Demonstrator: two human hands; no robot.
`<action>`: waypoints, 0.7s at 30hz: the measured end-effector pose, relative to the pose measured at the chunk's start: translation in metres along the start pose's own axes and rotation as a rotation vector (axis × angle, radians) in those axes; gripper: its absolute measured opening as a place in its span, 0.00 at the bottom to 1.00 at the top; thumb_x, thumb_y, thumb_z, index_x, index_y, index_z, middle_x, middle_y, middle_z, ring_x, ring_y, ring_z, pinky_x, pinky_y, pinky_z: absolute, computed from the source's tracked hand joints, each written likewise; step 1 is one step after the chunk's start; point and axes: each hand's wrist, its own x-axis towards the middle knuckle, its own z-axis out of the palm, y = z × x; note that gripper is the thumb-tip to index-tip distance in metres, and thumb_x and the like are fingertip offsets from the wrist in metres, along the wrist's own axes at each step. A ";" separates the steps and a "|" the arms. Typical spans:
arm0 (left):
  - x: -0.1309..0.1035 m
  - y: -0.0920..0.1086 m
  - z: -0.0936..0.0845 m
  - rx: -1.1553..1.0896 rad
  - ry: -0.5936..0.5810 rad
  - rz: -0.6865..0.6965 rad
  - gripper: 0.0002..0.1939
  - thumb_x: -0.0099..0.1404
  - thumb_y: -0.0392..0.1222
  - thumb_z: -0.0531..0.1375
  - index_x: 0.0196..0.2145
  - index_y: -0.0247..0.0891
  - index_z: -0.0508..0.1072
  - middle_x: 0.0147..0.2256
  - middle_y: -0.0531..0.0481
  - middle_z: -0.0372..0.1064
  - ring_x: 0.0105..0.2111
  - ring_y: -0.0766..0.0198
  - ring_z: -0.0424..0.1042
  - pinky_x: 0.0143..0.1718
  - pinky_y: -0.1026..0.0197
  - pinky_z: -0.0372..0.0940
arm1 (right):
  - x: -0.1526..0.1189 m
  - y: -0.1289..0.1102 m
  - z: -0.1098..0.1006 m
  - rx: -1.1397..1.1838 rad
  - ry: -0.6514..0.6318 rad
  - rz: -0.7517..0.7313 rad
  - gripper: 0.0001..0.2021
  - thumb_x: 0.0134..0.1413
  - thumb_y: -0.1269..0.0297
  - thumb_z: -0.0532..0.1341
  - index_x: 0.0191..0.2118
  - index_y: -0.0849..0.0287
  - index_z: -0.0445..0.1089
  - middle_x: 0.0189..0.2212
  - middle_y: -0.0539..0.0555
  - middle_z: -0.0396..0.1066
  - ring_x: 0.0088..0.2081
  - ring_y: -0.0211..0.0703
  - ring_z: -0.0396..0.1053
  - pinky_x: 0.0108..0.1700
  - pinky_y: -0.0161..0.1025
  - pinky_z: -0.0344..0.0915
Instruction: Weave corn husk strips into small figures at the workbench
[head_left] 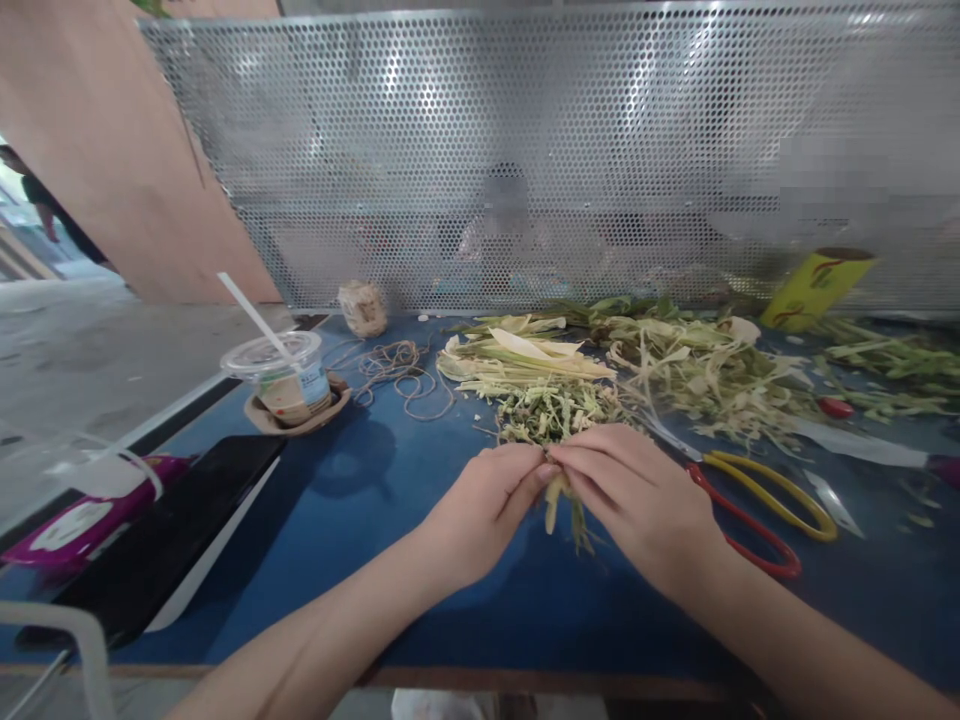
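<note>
My left hand (487, 505) and my right hand (637, 495) meet over the blue table (360, 500), both pinching a small pale green plant stalk (556, 498) whose ends hang below my fingers. Just beyond my hands lies a heap of short green cuttings (551, 408). Further back, flat pale leaf strips (517, 357) are stacked in a pile. Scissors with red and yellow handles (757, 505) lie on the table right of my right hand.
A plastic cup with a straw (289, 378) stands on a brown saucer at the left, with loose twine (397, 372) and a twine ball (363, 307) behind it. More green trimmings (712, 365) spread to the right. A perforated metal screen (525, 150) closes the back; a yellow roll (817, 285) leans there.
</note>
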 end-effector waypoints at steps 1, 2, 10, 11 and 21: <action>0.000 0.001 -0.001 0.061 -0.003 0.028 0.16 0.67 0.42 0.43 0.22 0.37 0.55 0.22 0.56 0.53 0.25 0.69 0.56 0.29 0.66 0.53 | 0.000 0.001 0.000 0.012 -0.001 -0.013 0.08 0.56 0.74 0.53 0.39 0.63 0.67 0.33 0.57 0.70 0.36 0.42 0.67 0.39 0.40 0.66; 0.000 0.002 -0.002 0.110 -0.009 0.053 0.15 0.67 0.41 0.43 0.22 0.38 0.54 0.22 0.55 0.54 0.26 0.68 0.56 0.30 0.65 0.53 | -0.001 0.003 0.000 0.020 -0.002 -0.033 0.09 0.56 0.74 0.52 0.40 0.63 0.67 0.33 0.57 0.70 0.36 0.42 0.67 0.39 0.41 0.66; 0.000 0.000 -0.005 0.190 -0.008 0.215 0.12 0.66 0.36 0.43 0.24 0.38 0.55 0.25 0.53 0.55 0.27 0.67 0.57 0.30 0.66 0.55 | -0.003 0.008 -0.003 0.029 0.008 -0.135 0.10 0.56 0.75 0.52 0.42 0.66 0.66 0.35 0.58 0.70 0.39 0.43 0.66 0.44 0.43 0.66; 0.000 -0.001 -0.005 0.186 0.004 0.231 0.12 0.66 0.36 0.43 0.24 0.38 0.54 0.25 0.53 0.55 0.27 0.67 0.57 0.30 0.66 0.55 | -0.002 0.007 -0.003 0.025 0.012 -0.144 0.09 0.55 0.75 0.52 0.41 0.66 0.66 0.34 0.58 0.70 0.38 0.43 0.66 0.44 0.43 0.66; 0.001 -0.008 0.001 0.151 0.132 0.162 0.14 0.65 0.36 0.43 0.22 0.38 0.55 0.22 0.54 0.53 0.25 0.68 0.56 0.27 0.66 0.55 | 0.000 -0.003 -0.008 -0.179 0.044 -0.131 0.13 0.55 0.75 0.52 0.46 0.69 0.65 0.35 0.59 0.72 0.39 0.45 0.67 0.44 0.42 0.66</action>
